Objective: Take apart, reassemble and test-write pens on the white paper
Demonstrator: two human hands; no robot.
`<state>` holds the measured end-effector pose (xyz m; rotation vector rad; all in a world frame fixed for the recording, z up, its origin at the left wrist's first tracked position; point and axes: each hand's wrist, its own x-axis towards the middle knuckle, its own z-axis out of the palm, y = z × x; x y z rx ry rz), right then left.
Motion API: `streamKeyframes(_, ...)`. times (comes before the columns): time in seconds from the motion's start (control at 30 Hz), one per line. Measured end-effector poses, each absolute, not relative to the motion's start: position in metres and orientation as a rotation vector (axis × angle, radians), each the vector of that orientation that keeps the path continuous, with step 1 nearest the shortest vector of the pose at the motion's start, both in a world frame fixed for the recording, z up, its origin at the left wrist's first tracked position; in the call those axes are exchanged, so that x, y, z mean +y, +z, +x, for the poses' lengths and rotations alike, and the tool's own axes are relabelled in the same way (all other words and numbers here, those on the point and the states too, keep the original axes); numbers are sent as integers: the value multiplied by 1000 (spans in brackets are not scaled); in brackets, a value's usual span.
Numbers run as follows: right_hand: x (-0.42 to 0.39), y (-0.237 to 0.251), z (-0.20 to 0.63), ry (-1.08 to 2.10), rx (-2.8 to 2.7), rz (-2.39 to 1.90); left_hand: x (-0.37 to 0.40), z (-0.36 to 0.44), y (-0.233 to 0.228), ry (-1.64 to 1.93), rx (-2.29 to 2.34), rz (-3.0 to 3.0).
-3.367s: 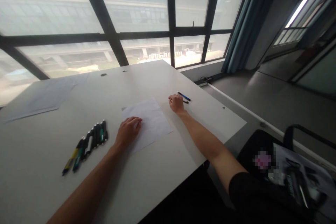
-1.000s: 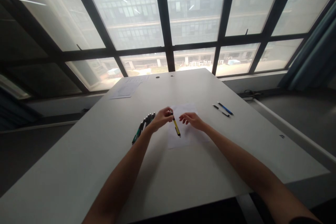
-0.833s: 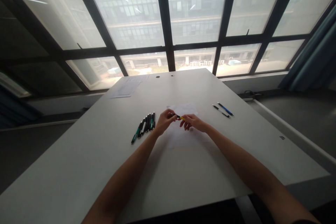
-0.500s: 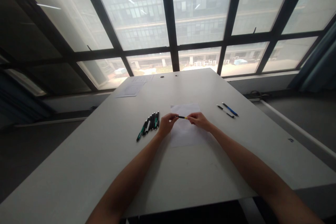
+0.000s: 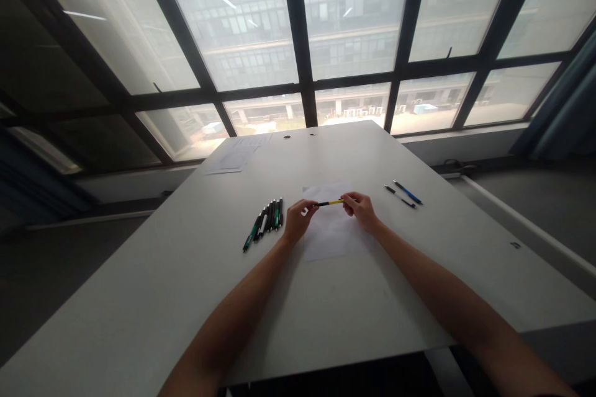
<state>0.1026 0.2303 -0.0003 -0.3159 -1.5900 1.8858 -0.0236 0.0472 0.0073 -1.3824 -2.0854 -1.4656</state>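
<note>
A slim yellow-and-black pen is held level between my two hands, above a white sheet of paper. My left hand pinches its black end between thumb and fingertips. The other end is in the closed fingers of my right hand, which partly hide it; the yellow stretch shows between the hands. Just left of my left hand, several black, green and white pens lie side by side on the white table.
To the right on the table lie a blue pen and a slim black-and-white pen. Printed sheets rest at the far left. A small dark object lies near the right edge. Large windows stand beyond the table.
My right hand has shifted slightly right and up along the pen, so more of its yellow part shows. My left hand keeps its pinch almost in place.
</note>
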Motion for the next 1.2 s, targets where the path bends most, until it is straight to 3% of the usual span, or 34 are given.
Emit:
streamKeyframes(0.37, 227, 4, 104, 1937, -1503, -338, 49, -24, 7, -1543, -2093, -1279)
streamKeyframes(0.63, 229, 0, 105, 1449, -1709, -296, 49, -28, 4, -1552, -2104, -1226)
streamKeyframes(1.2, 237, -5, 101, 1542, -1562, -312, 46, -28, 8, -1599, -2122, -1040)
